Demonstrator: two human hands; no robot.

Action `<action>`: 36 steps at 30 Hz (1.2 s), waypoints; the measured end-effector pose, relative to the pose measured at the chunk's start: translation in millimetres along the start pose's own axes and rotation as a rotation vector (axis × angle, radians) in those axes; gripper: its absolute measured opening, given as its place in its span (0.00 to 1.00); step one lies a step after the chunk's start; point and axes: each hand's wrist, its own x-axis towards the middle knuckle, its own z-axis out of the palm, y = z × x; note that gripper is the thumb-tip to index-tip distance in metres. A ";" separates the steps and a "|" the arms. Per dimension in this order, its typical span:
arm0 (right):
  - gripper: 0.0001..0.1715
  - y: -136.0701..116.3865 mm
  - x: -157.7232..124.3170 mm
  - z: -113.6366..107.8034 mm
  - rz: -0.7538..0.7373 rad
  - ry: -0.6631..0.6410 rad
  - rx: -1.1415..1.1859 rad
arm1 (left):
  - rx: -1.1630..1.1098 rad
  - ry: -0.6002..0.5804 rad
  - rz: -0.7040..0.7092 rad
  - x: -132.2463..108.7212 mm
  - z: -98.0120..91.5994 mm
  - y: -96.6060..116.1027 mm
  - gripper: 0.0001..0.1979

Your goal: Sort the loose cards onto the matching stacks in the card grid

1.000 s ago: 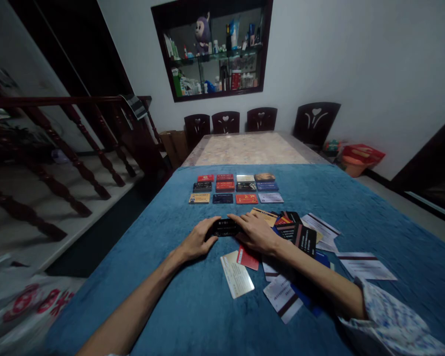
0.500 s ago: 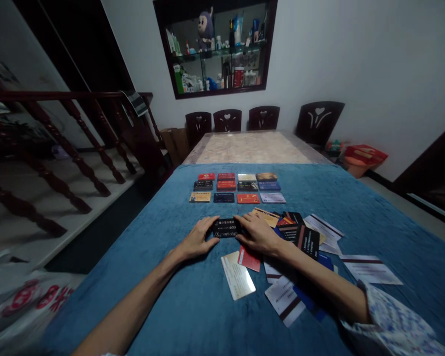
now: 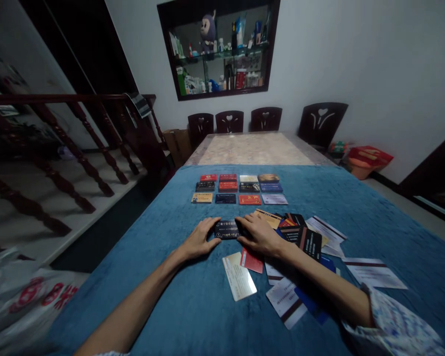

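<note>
A black card with pale printing is held flat at the blue cloth between my two hands. My left hand grips its left end with thumb and fingers. At its right end, my right hand pinches the card the same way. Beyond it stand neat rows of cards, some in stacks, among them a red card and a yellow card. Under and beside my right forearm lies a loose heap with a black striped card. Nearer me are a cream card and a red card.
A blue cloth covers the near part of the table; its far end is bare patterned top. Dark chairs stand behind. A wooden railing runs along the left, with a white plastic bag below it.
The whole view has shifted slightly. Both hands keep hold of the black card, and the other cards lie as before.
</note>
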 end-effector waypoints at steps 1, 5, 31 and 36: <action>0.29 0.4 0.2 0.9 -0.001 0.008 -0.005 | -0.003 -0.003 -0.002 -0.1 -0.1 0.2 0.31; 0.28 1.1 0.5 3.5 -0.005 0.034 -0.015 | -0.021 -0.007 0.002 0.1 -0.6 1.3 0.30; 0.25 -1.6 14.8 -13.5 -0.008 -0.013 -0.143 | 0.177 -0.014 -0.010 14.2 -13.8 11.1 0.27; 0.28 -0.3 37.2 -24.6 -0.023 -0.030 -0.176 | 0.251 -0.027 -0.024 25.5 -32.9 9.0 0.26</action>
